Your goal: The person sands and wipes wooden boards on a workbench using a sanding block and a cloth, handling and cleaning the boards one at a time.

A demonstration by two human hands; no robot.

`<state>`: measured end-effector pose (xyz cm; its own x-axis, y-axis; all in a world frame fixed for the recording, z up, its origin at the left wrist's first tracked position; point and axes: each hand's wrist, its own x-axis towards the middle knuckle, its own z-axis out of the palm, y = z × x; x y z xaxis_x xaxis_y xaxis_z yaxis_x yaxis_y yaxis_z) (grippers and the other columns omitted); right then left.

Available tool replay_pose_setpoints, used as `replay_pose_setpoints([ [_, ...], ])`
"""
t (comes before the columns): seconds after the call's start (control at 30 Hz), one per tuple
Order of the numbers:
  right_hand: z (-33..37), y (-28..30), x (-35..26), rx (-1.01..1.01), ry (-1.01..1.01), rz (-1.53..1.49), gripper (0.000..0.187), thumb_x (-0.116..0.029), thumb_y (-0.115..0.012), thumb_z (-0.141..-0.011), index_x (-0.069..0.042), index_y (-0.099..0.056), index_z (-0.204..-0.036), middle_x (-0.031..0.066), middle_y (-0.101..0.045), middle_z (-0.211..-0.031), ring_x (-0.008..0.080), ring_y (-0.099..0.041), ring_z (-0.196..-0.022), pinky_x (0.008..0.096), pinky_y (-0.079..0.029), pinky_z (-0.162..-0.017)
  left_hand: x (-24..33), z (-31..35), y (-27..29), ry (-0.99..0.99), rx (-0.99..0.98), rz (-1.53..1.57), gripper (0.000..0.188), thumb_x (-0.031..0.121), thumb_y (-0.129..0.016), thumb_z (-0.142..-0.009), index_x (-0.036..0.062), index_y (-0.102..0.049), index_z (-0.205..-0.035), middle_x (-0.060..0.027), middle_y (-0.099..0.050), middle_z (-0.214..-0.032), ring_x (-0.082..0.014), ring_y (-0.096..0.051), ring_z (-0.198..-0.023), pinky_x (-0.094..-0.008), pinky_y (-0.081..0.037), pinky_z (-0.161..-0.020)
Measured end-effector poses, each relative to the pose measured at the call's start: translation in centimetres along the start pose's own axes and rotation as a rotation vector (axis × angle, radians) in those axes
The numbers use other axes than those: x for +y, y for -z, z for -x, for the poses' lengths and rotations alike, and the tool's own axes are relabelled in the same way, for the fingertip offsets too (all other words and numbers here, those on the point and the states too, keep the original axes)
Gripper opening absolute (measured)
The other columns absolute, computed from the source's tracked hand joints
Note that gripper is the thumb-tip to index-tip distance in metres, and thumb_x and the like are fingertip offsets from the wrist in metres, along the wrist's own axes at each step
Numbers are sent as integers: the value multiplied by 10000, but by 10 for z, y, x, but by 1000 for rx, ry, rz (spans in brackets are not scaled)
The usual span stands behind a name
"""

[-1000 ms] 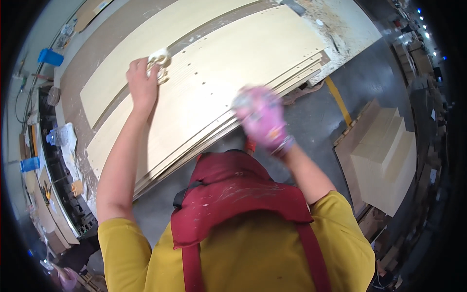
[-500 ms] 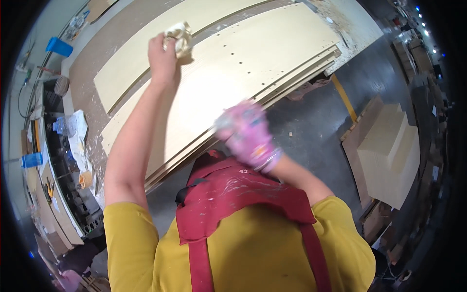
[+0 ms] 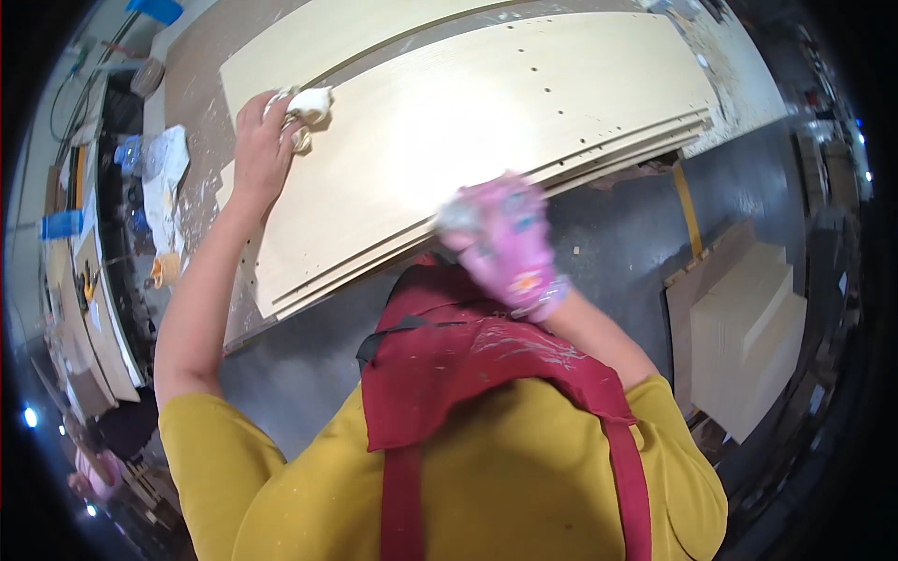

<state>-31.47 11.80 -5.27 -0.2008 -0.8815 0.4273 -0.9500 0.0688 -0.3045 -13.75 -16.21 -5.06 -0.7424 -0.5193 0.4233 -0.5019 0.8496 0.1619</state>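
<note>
My bare left hand (image 3: pixel 262 159) is closed round a crumpled off-white cloth (image 3: pixel 309 105), at the left part of a pale wooden panel (image 3: pixel 374 178). This panel is the top one of a short stack, with a row of small dark holes near its right side. My right hand (image 3: pixel 505 238), in a pink patterned glove, is at the stack's near edge, close to my dark red apron (image 3: pixel 496 374). Its fingers look curled in and are blurred by motion. A greyish patch shows at the fingertips; whether something is held there is hidden.
Another pale panel (image 3: pixel 309 47) lies behind the stack on the brown worktable (image 3: pixel 201 84). At the left are a white cloth (image 3: pixel 166 168) and a clear plastic bottle (image 3: pixel 128 154). Stacked boards (image 3: pixel 748 327) stand on the floor to the right, near a yellow floor line (image 3: pixel 687 210).
My left hand has come left and nearer across the panel with the cloth. My right hand has shifted slightly right along the near edge. The whole view has moved too.
</note>
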Motion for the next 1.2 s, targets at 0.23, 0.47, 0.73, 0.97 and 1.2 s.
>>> replay_pose_setpoints([
  [0.23, -3, 18, 72, 220, -389, -83, 357, -216, -622, -756, -37, -545, -1056, 141, -561, -1021, 302, -530, -986, 431, -357, -898, -1, 3, -2, -22, 16, -47, 309, 153, -563, -831, 54, -554, -1123, -174, -504, -1137, -363, -451, -1078, -425, -373, -926],
  [0.47, 0, -15, -24, -21, -22, -150, 492, -231, -616, -654, -66, -526, -1108, 96, -557, -1051, 294, -505, -1036, 455, -230, -1027, -3, 0, -11, -47, 79, -56, 320, 199, -579, -836, 69, -558, -1126, -179, -504, -1142, -365, -442, -1094, -424, -381, -931],
  [0.73, -6, -26, -47, 225, -291, 20, 372, -222, -650, -738, -58, -535, -1051, 132, -564, -926, 317, -525, -946, 452, -325, -901, -5, 0, -8, -40, 103, 68, 324, 247, -553, -863, 73, -552, -1136, -175, -482, -1180, -367, -424, -1117, -428, -376, -935],
  [0.97, -15, -72, -208, -109, -47, -66, 547, -188, -665, -581, -69, -512, -1092, 114, -539, -1021, 284, -493, -1044, 453, -263, -991, -4, 6, -2, 9, 79, 225, 324, 182, -509, -849, 26, -521, -1133, -212, -464, -1166, -375, -410, -1129, -454, -342, -971],
  [1.2, -11, -66, -235, -3, 14, -248, 431, -287, -598, -696, -74, -502, -1058, 77, -549, -934, 243, -529, -938, 438, -258, -974, 1, 9, 11, 111, -33, 276, 334, 198, -465, -890, 25, -511, -1171, -196, -440, -1244, -361, -379, -1190, -456, -321, -1005],
])
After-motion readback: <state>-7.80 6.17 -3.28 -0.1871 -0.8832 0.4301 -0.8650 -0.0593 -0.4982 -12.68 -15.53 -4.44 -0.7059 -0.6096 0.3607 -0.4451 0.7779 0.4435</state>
